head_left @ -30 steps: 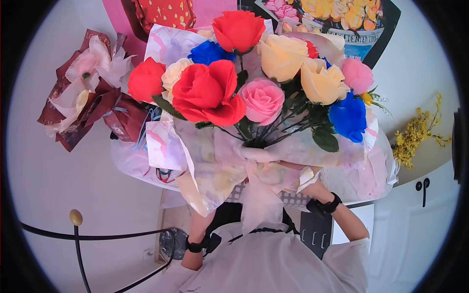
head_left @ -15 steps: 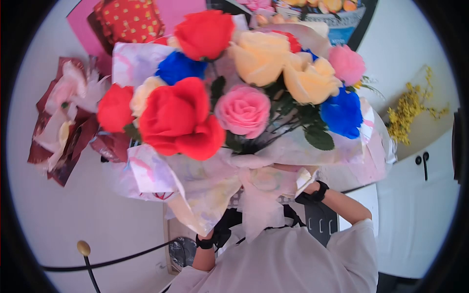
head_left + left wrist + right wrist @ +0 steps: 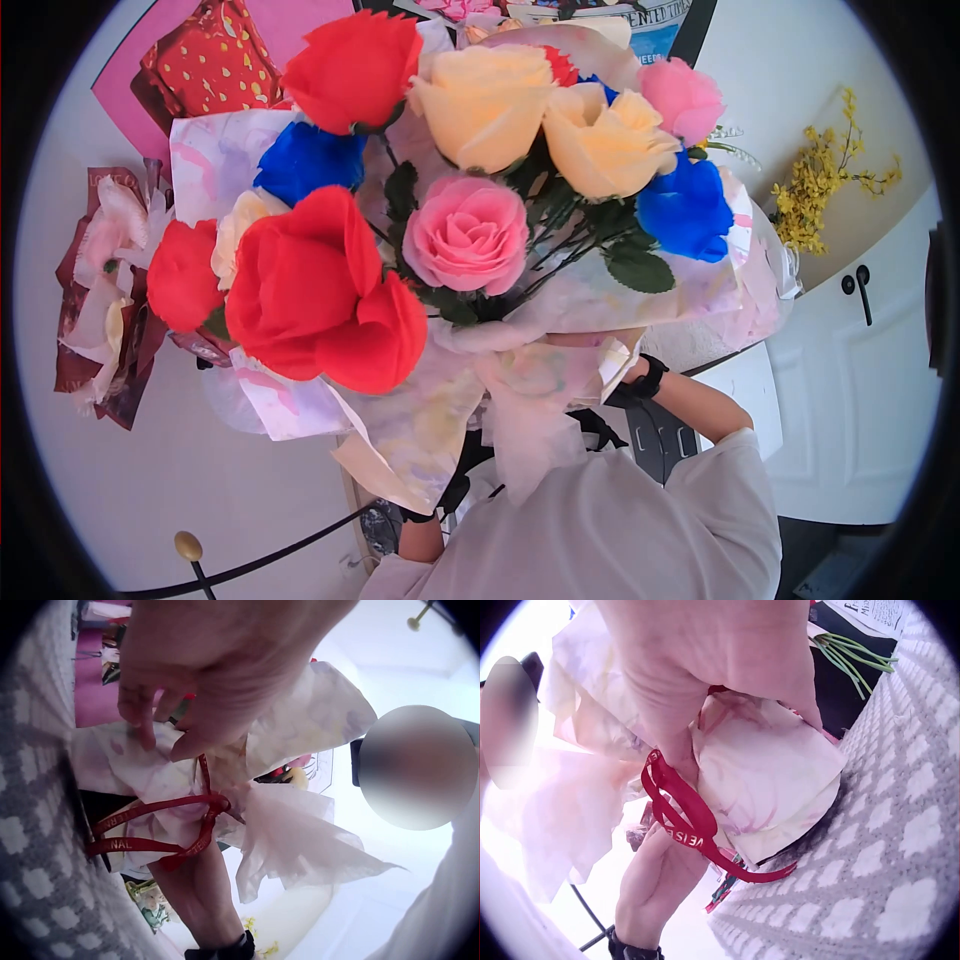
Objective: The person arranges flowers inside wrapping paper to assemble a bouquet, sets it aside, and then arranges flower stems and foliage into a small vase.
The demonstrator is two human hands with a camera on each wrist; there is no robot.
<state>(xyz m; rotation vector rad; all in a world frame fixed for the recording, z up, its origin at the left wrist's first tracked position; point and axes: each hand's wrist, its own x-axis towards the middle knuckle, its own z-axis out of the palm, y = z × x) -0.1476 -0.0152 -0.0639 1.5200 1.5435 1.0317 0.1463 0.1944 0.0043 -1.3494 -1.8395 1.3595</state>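
A large bouquet of red, pink, cream and blue roses [image 3: 465, 235] fills the middle of the head view, in pale marbled wrapping paper [image 3: 405, 450] with a sheer pink bow [image 3: 530, 440]. Its wrapped lower end [image 3: 769, 769] shows in the right wrist view, where my right hand [image 3: 720, 660] grips it between thumb and fingers. My left hand [image 3: 232, 675] holds the wrapping from the other side, fingers bent over the paper. A red printed ribbon [image 3: 161, 825] hangs in loops from the tie. In the head view, the paper hides both hands.
A grey-and-white checked cloth [image 3: 862, 870] lies beneath. Another bouquet in dark red wrap [image 3: 110, 290] stands at left, yellow flowers [image 3: 815, 190] at right. Green stems [image 3: 847, 660] lie near my right hand. A white door [image 3: 850, 400] and a black curved rail [image 3: 270, 555] flank me.
The bouquet has shifted left in the head view and its blooms look larger and closer, the big red rose lower. The background has shifted too. Both hands stay at the bouquet.
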